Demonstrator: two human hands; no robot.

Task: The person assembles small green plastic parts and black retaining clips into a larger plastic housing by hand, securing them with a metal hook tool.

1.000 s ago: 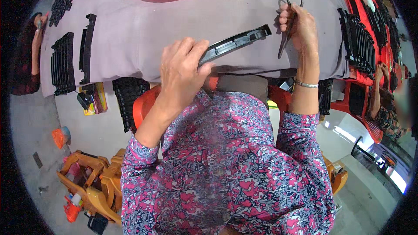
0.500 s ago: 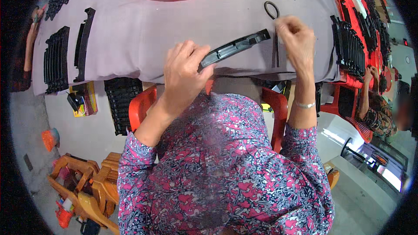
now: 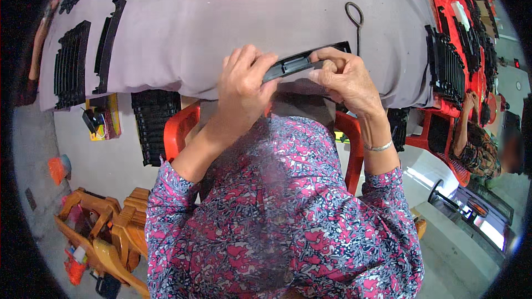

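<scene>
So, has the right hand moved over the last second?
Yes: the right hand moved left and lower in view, away from the row of black strips at right, to the black part in the left hand.

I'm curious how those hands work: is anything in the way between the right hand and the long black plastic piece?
Nothing visible is. The right hand is right at the long black plastic piece, which the left hand grips. The looped metal tool's visible part lies beyond, not between.
</scene>
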